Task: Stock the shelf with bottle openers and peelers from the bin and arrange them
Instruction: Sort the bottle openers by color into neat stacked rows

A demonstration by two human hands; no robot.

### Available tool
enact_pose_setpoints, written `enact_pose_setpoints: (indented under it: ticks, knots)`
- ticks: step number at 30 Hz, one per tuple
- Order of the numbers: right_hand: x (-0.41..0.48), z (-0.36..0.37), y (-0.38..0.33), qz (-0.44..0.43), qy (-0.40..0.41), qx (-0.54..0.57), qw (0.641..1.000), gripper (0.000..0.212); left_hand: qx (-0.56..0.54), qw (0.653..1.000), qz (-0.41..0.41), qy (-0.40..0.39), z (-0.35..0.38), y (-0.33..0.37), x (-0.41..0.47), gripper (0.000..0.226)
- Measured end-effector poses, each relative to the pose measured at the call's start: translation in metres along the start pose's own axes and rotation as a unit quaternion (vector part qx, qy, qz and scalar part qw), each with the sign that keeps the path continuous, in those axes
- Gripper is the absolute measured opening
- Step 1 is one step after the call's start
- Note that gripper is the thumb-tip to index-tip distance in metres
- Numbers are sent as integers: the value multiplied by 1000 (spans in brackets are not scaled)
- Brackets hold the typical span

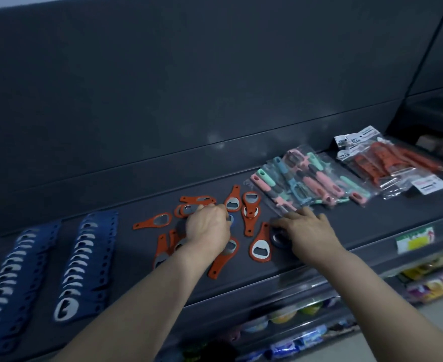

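Sorting the scattered orange bottle openers [260,248] at mid-frame on the shelf [131,262], the left hand [207,227] seems curled round 1 while the right hand [308,231] lies flat-fingered beside; they look light, stiff, slick, best pinched by the narrow handle.

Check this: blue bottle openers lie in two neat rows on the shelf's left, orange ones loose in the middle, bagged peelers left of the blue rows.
Wrong in one point. The head view shows the bagged peelers at the right of the shelf, beyond the orange bottle openers, not left of the blue bottle openers. The rest holds.
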State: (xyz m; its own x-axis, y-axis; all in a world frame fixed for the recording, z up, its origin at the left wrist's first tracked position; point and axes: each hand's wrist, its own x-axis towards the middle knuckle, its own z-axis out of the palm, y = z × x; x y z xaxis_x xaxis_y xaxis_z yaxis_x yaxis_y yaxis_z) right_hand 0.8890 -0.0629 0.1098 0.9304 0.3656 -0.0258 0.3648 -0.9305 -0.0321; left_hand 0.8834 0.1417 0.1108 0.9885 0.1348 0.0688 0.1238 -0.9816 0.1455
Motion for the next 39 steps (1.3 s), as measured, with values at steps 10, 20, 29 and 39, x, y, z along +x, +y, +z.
enact_pose_setpoints:
  ticks: [10, 20, 29, 39]
  knots:
    - [23, -17, 33, -111, -73, -5, 991, 43, 21, 993, -47, -109, -1, 17, 28, 50]
    - [38, -14, 37, -101, -27, 98, 990, 29, -100, 991, -18, -92, -3, 23, 41, 33]
    - [40, -20, -17, -128, 60, 192, 971, 20, -264, 951, -96, 126, -35, -11, 20, 25]
    - [23, -11, -157, -227, 34, 216, 949, 27, -334, 891, -254, 171, -50, -154, -106, 28]
